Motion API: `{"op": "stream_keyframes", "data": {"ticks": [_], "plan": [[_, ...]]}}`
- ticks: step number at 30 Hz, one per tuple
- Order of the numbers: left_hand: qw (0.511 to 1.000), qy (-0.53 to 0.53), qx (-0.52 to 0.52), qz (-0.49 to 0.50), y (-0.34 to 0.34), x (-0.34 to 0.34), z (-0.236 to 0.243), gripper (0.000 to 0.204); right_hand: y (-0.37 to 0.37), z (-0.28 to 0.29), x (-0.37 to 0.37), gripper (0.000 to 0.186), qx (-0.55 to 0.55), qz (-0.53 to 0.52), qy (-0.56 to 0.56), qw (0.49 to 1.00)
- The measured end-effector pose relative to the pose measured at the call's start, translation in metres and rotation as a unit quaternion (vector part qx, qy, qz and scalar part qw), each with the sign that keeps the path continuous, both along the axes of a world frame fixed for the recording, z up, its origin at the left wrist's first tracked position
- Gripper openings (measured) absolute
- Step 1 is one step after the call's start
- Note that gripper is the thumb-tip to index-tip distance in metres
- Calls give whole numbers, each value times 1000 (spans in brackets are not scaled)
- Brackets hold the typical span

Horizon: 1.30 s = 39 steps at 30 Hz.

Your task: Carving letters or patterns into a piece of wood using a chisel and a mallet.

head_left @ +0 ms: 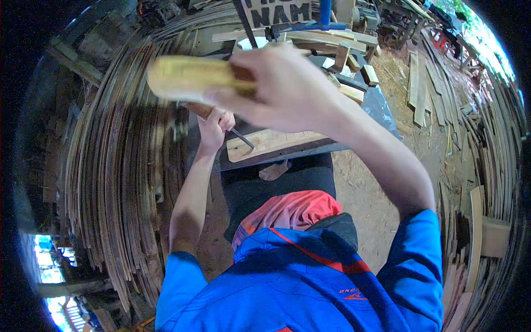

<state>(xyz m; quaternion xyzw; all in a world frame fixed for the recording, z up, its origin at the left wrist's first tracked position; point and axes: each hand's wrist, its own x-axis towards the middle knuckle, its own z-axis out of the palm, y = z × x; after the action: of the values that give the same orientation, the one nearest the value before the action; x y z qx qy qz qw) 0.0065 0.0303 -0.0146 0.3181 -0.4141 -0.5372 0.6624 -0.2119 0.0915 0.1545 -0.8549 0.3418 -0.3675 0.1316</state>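
Observation:
My right hand [290, 86] is wrapped around a thick, pale yellow wooden mallet [185, 77], raised and smeared by motion. Below its head, my left hand [213, 130] grips a chisel [241, 138] by its brown wooden handle. The steel shank slants down to the right, and its tip meets the left part of a light wooden board [276, 144]. That board lies flat along the near edge of a dark bench [310, 150]. Some marks are cut into its surface, partly covered by my right forearm.
Wood offcuts [352, 91] crowd the bench's far right. Behind stand a saw blade [245, 25], a lettered panel [279, 12] and a blue metal tool [325, 16]. Long stacked boards [119, 182] line the left; more planks [420, 91] lie on the right.

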Motion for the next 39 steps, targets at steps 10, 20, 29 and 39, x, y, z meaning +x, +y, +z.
{"op": "stream_keyframes", "data": {"ticks": [10,20,29,39], "plan": [[988,35,-81,-130,27,24,-2,27,-55,-216,-22,41,288,-60,-428,855],[986,-8,-80,-144,13,23,4,27,-72,-280,-28,45,342,-151,-344,862],[977,-8,-60,-204,1,32,0,28,-65,-280,-25,43,345,-160,-326,865],[966,-16,-35,-255,-6,28,8,27,-64,-281,-25,36,356,-153,-339,857]]}}
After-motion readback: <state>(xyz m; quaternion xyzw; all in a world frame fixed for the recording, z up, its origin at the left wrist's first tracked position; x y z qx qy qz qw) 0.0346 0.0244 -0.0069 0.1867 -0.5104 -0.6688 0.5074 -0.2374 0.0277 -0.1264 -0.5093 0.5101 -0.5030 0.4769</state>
